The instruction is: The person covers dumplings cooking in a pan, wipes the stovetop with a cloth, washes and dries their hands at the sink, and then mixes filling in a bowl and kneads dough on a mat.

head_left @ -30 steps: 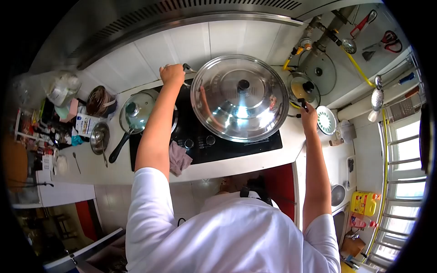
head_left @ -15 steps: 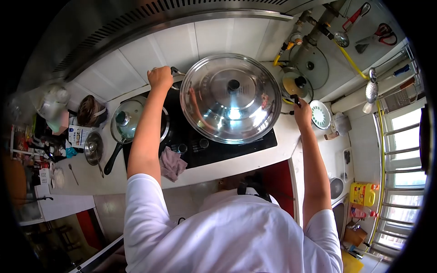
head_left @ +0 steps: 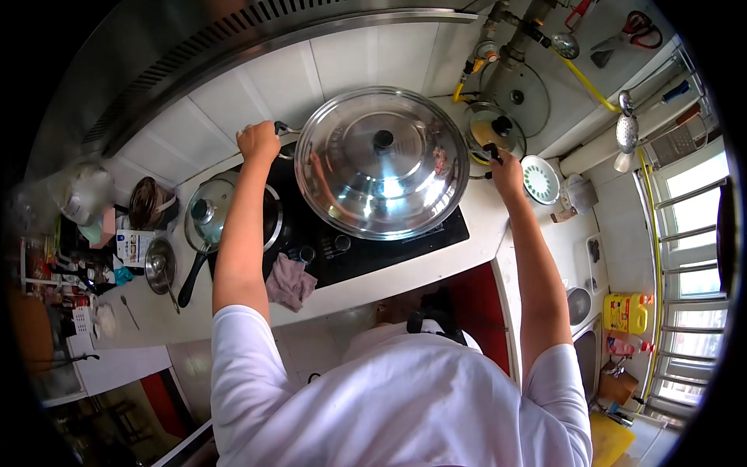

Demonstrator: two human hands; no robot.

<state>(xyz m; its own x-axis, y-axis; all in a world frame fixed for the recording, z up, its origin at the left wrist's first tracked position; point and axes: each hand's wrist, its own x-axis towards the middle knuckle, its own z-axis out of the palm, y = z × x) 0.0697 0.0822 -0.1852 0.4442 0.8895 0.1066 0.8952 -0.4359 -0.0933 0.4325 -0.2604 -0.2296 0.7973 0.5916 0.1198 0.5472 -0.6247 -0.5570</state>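
A large steel pot with a shiny domed lid stands on the black cooktop. My left hand is closed round a handle on the pot's left side. On the right side, my right hand is closed on the other black-tipped handle. Beneath my left forearm is a frying pan with a glass lid, its black handle pointing toward the front edge. A mauve cloth lies at the cooktop's front edge.
Behind my right hand is a small glass-lidded pot, with a green-patterned white bowl beside it. A steel bowl is at the left. Yellow bottle at the right; range hood above.
The whole view has shifted, so the pot and both hands appear further left. Both hands keep their hold on the pot's handles.
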